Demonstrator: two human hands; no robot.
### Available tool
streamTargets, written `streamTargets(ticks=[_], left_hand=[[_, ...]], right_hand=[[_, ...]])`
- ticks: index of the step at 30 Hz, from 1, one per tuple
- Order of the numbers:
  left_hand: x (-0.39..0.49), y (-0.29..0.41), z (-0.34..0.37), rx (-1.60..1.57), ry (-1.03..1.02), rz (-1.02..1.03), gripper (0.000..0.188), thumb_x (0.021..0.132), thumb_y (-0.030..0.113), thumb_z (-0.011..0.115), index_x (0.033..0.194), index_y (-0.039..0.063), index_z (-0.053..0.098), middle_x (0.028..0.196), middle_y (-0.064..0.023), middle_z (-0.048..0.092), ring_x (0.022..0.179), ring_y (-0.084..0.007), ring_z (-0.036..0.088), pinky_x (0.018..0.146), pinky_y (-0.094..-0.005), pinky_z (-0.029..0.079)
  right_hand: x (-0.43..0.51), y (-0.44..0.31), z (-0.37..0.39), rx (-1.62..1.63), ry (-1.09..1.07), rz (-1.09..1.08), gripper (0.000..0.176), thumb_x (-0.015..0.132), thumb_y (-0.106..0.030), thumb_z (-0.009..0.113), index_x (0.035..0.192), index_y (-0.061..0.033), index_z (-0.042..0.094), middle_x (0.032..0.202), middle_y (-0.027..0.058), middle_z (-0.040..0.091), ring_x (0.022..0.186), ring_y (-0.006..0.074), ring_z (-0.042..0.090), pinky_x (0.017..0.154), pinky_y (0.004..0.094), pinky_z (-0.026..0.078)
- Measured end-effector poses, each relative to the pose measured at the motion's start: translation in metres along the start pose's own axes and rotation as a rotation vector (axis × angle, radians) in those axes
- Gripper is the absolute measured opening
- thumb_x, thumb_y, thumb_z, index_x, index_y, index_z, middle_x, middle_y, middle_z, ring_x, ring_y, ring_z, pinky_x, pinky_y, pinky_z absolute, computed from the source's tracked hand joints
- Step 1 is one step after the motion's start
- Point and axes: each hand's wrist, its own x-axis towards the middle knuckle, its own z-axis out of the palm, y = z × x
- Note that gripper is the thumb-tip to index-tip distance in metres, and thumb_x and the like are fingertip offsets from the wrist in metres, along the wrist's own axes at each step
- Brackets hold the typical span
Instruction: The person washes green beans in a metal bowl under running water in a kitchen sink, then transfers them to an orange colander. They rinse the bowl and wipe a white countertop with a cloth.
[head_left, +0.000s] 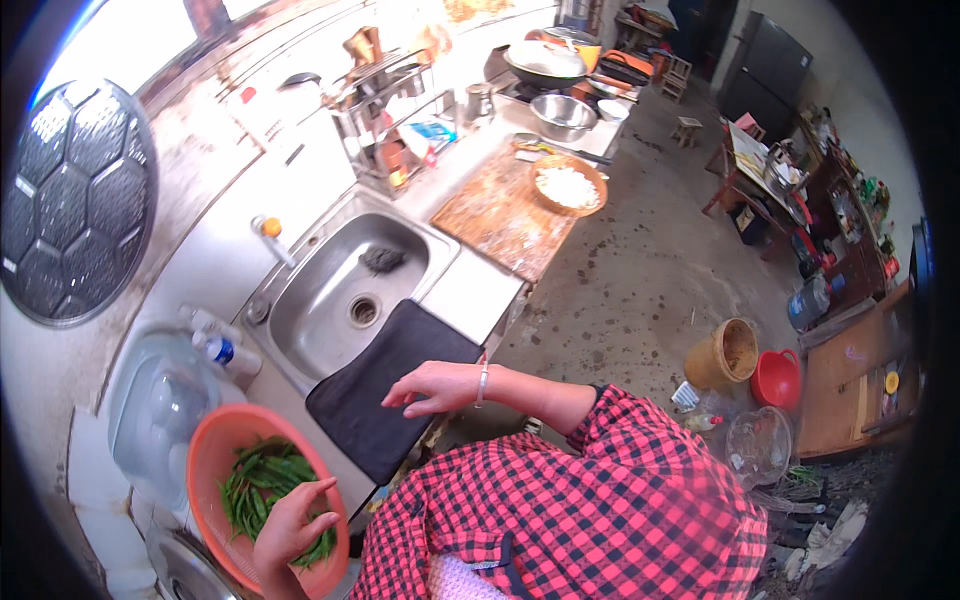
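My left hand (294, 529) is over the near side of an orange plastic colander basket (206, 457), thumb and fingers apart, with nothing seen in it. Inside the basket lies a heap of long green chili peppers (259, 480). Whether my fingertips touch the peppers cannot be told. Above a black mat or cloth (352, 412) at the counter's edge is my right hand (431, 388), its fingers spread and holding nothing; a bracelet circles that wrist. Beyond the mat, a stainless steel sink (330, 319) holds a dark scouring pad (382, 259).
A wooden cutting board (499, 210) carries a wicker basket of white pieces (568, 187). Nearby stand a metal bowl (562, 116) and a wire rack (375, 112). The faucet (276, 240) rises behind the sink. A clear plastic tub (161, 405) sits left; buckets (720, 352) stand on the floor.
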Motion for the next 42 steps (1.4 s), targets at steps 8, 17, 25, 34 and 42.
streamTargets(ticks=[8, 17, 25, 34, 42], left_hand=[[0.198, 0.092, 0.059, 0.063, -0.227, 0.264, 0.052, 0.082, 0.027, 0.069, 0.127, 0.006, 0.052, 0.112, -0.0162, 0.060, 0.102, -0.0304, 0.059, 0.086, -0.0357, 0.047], [0.379, 0.188, 0.131, -0.130, -0.597, 0.422, 0.049, 0.088, 0.022, 0.063, 0.131, 0.004, 0.047, 0.125, -0.0149, 0.057, 0.114, -0.0255, 0.055, 0.096, -0.0343, 0.044], [0.534, 0.252, 0.185, -0.135, -0.819, 0.534, 0.048, 0.089, 0.019, 0.061, 0.132, 0.003, 0.046, 0.124, -0.0140, 0.058, 0.115, -0.0243, 0.056, 0.099, -0.0346, 0.043], [0.668, 0.365, 0.228, -0.270, -0.993, 0.498, 0.044, 0.091, 0.016, 0.060, 0.131, 0.001, 0.047, 0.123, -0.0149, 0.058, 0.115, -0.0214, 0.055, 0.099, -0.0347, 0.042], [0.771, 0.460, 0.299, -0.185, -0.985, 0.491, 0.043, 0.091, 0.015, 0.060, 0.130, 0.001, 0.047, 0.123, -0.0149, 0.058, 0.115, -0.0212, 0.055, 0.099, -0.0339, 0.043]], right_hand=[[-0.205, 0.049, -0.106, 0.031, 0.239, 0.362, 0.040, 0.087, -0.020, 0.060, 0.124, -0.0061, 0.056, 0.110, 0.0128, 0.065, 0.099, 0.0227, 0.064, 0.087, 0.0332, 0.050], [-0.402, 0.078, -0.141, 0.318, 0.867, 0.807, 0.038, 0.089, -0.017, 0.060, 0.125, -0.0080, 0.056, 0.112, 0.0096, 0.065, 0.100, 0.0161, 0.063, 0.087, 0.0301, 0.050], [-0.492, 0.099, -0.185, 0.247, 1.113, 0.907, 0.038, 0.089, -0.015, 0.060, 0.125, -0.0076, 0.055, 0.113, 0.0111, 0.065, 0.101, 0.0178, 0.063, 0.088, 0.0305, 0.050], [-0.555, 0.128, -0.260, 0.215, 1.293, 0.955, 0.036, 0.090, -0.013, 0.058, 0.125, -0.0057, 0.055, 0.112, 0.0107, 0.065, 0.101, 0.0170, 0.062, 0.087, 0.0298, 0.050], [-0.682, 0.186, -0.317, 0.250, 1.403, 0.991, 0.037, 0.087, -0.015, 0.061, 0.122, -0.0058, 0.058, 0.110, 0.0118, 0.066, 0.098, 0.0176, 0.065, 0.086, 0.0293, 0.051]])
